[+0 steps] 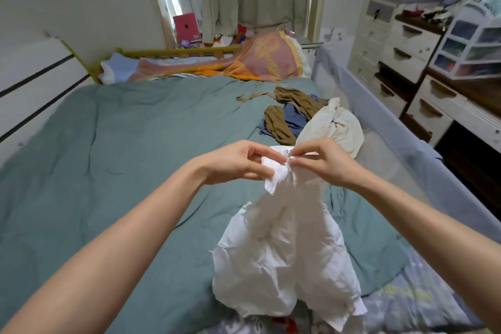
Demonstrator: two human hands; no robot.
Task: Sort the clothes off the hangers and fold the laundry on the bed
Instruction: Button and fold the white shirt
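A white shirt (284, 247) hangs in front of me over the bed's teal cover (122, 171), its lower part reaching the near edge. My left hand (235, 161) pinches the shirt's collar from the left. My right hand (322, 161) pinches the same collar from the right, fingertips close to the left hand's. Beyond my hands lies a pile on the bed: a cream garment (336, 127), olive-brown clothes (279, 125) and a blue piece (294, 118). No hanger shows in the shirt.
A grey mesh bed rail (385, 127) runs along the right side. White drawer units (406, 43) and a cluttered desk stand to the right. A pink and orange blanket (260, 62) and pillows lie at the head. The wall bounds the left.
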